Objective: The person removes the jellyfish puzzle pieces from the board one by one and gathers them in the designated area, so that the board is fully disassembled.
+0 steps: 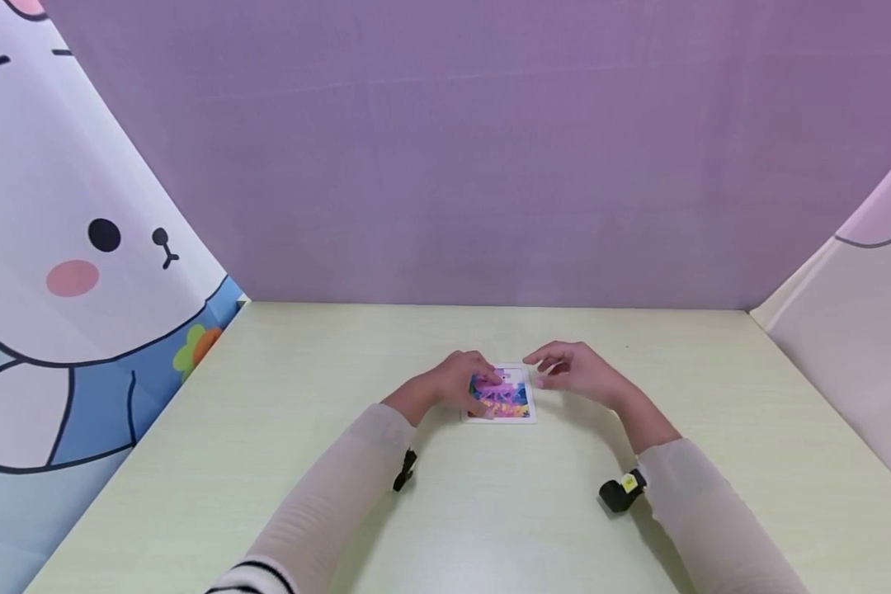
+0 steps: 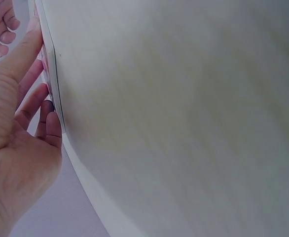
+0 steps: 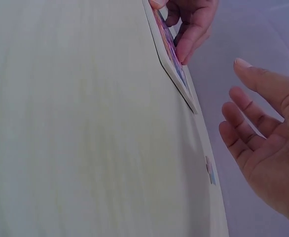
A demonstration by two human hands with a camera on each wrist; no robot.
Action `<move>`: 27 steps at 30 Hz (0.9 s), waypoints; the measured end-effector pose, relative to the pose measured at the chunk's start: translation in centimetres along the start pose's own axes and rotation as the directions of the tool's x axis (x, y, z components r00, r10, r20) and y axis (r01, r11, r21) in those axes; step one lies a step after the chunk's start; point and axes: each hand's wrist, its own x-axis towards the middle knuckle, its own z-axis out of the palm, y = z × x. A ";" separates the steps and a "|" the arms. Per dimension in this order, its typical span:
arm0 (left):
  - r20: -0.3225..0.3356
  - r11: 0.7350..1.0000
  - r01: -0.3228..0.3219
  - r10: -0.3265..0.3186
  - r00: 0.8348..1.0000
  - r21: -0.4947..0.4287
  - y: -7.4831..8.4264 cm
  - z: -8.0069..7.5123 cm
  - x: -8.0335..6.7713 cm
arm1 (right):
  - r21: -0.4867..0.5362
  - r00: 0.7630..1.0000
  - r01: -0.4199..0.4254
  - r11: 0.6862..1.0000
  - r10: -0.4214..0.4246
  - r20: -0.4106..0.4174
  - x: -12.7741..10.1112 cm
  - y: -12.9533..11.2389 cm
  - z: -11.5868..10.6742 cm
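A small flat square board (image 1: 508,419) with a white frame and a bright pink, blue and yellow picture lies on the table, a picture puzzle by its look. Over its left side is my left hand (image 1: 456,381), thumb and fingertips spread on the picture and frame, hiding that part. In the left wrist view, the thumb (image 2: 26,52) lies along the board's edge (image 2: 53,69). Just right of the board hovers my right hand (image 1: 579,371), its fingers loosely bent with nothing between them. A small coloured piece (image 3: 210,170) rests near this hand.
The pale wooden table (image 1: 282,355) ends at a purple backdrop (image 1: 475,165). A cartoon-printed cloth (image 1: 82,330) hangs at the left and a light cloth (image 1: 861,330) at the right. A black wrist device (image 1: 622,492) sits by the right sleeve.
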 end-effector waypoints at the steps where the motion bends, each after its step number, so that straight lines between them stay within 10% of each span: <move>1: 0.001 1.000 -0.005 0.005 1.000 0.002 0.0 0.0 -0.1 | 0.001 1.000 0.002 1.000 -0.002 0.012 0.0 0.0 0.1; 27: 0.005 0.999 -0.054 0.054 0.999 -0.007 0.0 0.1 -1.1 | -0.183 0.984 -0.033 0.983 0.064 0.165 0.8 -1.5 2.4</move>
